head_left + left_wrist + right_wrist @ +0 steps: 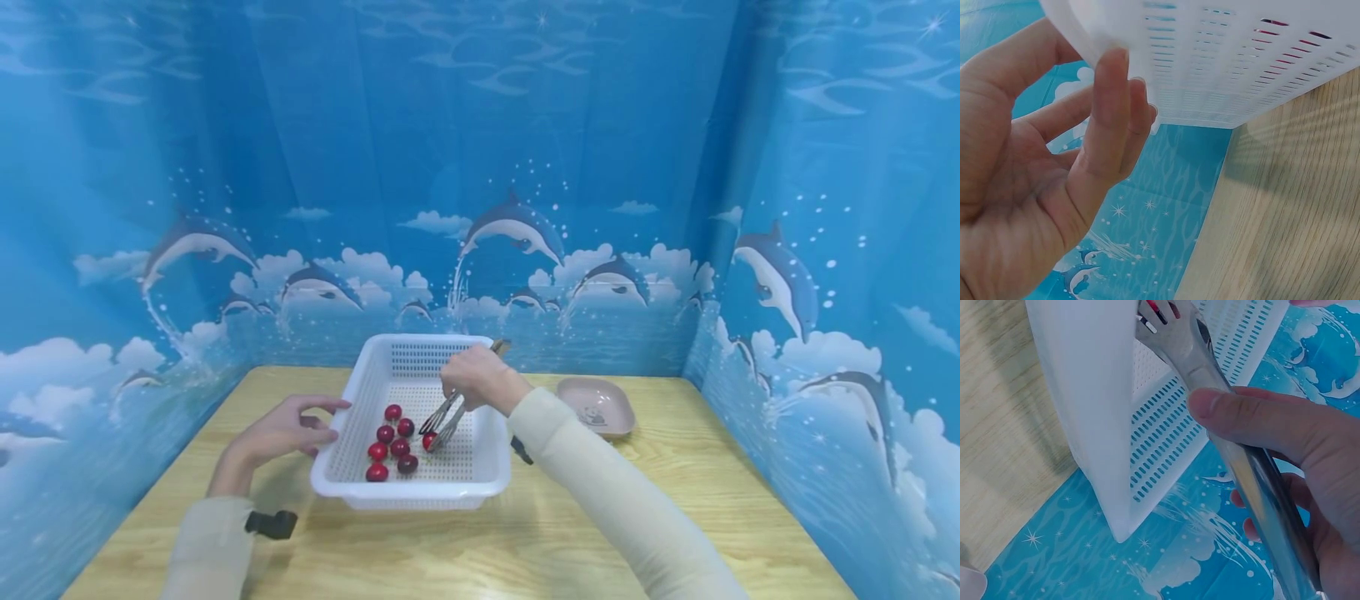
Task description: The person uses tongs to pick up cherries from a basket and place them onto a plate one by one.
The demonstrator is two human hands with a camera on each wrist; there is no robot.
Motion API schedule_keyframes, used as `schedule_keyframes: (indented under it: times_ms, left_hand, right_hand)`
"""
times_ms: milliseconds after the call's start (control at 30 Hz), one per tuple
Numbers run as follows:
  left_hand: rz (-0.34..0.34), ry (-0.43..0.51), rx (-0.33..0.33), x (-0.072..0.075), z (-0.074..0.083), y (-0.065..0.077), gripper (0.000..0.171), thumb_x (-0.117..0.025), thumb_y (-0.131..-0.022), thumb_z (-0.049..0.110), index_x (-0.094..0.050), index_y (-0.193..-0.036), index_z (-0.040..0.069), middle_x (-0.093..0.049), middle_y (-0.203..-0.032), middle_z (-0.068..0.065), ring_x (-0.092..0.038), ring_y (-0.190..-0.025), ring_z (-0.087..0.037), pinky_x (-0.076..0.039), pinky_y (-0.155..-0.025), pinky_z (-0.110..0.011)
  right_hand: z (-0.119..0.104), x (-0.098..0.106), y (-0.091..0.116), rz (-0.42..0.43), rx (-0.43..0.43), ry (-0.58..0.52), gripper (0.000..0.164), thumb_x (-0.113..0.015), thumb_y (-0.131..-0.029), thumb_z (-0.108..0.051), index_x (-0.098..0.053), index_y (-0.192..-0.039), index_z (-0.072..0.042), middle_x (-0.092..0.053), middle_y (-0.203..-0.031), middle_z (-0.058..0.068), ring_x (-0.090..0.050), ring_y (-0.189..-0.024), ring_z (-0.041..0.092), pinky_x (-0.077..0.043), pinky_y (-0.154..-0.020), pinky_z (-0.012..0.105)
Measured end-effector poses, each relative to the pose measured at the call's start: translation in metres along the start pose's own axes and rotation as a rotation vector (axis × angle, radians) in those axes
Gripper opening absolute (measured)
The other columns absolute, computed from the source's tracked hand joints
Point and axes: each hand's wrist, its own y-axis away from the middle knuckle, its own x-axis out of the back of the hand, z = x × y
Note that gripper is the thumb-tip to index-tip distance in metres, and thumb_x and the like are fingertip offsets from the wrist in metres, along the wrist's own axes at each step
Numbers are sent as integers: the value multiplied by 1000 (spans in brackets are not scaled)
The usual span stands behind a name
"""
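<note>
The right hand (pixel 483 382) is gripping metal tongs (pixel 1254 494), fingers wrapped around them, and the tips are straddling a red plum (pixel 428 441) at about four o'clock from the middle of the white basket (pixel 412 490). The left hand (pixel 281 429), half curled, is pinching the rim at nine o'clock. The other plums (pixel 377 451) are lying mostly toward nine o'clock of that one; a pink dish (pixel 617 406) is sitting on the surface (pixel 480 550) at three o'clock. Grasping a single plum seems the step in hand, probably calling next for an even squeeze.
</note>
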Motion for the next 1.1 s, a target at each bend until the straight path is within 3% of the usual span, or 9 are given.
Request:
schedule_keyframes:
  times_ms: [233,533,733,1100]
  left_hand:
    - [9,-21,22,0,0,-1,64,-73,-94,19,-49,-149,-3,-53,-142,-34,-74,-104,-27,-65,-79,-41]
    - [-5,2,7,2,-3,-3,65,-74,-94,18,-47,-149,-4,-54,-140,-36,-74,-104,-29,-65,-79,-43]
    - [4,-5,17,2,-3,-3,64,-74,-94,18,-49,-149,-3,-53,-141,-35,-74,-103,-29,-65,-79,-43]
    - [-5,0,11,1,-2,-2,65,-73,-94,18,-48,-149,-4,-59,-135,-34,-75,-100,-26,-65,-77,-43]
  right_hand:
    - [5,4,13,55,35,-34,32,-87,-82,-28,-80,-113,-33,-79,-111,-13,-74,-99,9,-61,-87,28]
    - [17,1,33,244,61,-54,31,-86,-83,-27,-80,-112,-34,-78,-111,-9,-70,-100,14,-61,-77,29]
    - [22,-5,47,349,80,-113,33,-88,-80,-28,-80,-112,-32,-78,-109,-10,-66,-97,13,-55,-68,22]
    - [35,-25,65,511,92,-194,33,-89,-78,-29,-81,-110,-28,-78,-108,-7,-65,-92,11,-52,-67,18]
